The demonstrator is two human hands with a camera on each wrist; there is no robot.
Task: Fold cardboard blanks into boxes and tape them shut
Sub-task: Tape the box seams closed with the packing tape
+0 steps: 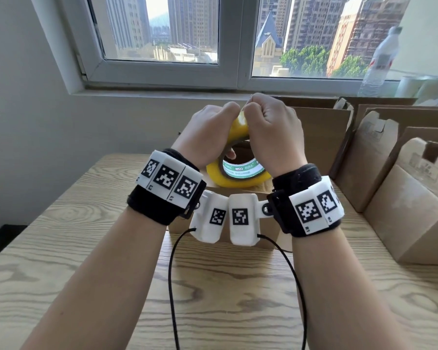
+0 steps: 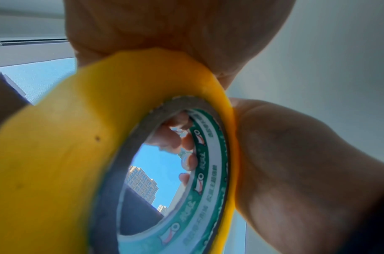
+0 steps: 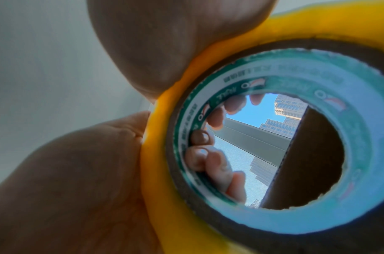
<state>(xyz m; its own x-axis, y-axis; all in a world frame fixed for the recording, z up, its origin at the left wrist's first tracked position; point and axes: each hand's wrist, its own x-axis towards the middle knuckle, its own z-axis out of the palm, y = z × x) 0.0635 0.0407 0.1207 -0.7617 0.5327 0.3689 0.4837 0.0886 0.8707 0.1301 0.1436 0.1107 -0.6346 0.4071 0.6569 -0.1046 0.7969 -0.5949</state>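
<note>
A yellow tape roll (image 1: 238, 179) with a green-printed core is held up above a cardboard box (image 1: 269, 238) that stands on the wooden table (image 1: 61, 236). My left hand (image 1: 210, 130) grips the roll's left side, with fingers (image 2: 173, 135) hooked through the core. My right hand (image 1: 273, 130) is curled over the roll's top rim, thumb and forefinger pinched together there. Whether it holds a loose tape end is hidden. In both wrist views the tape roll (image 2: 56, 154) (image 3: 262, 223) fills the frame, with the fingers (image 3: 208, 154) inside the core.
Several folded cardboard boxes (image 1: 415, 210) stand in a row along the table's right side, and another box (image 1: 319, 137) stands behind the hands. A plastic water bottle (image 1: 382, 61) and paper rolls sit on the window sill. Wrist cables hang over the near table.
</note>
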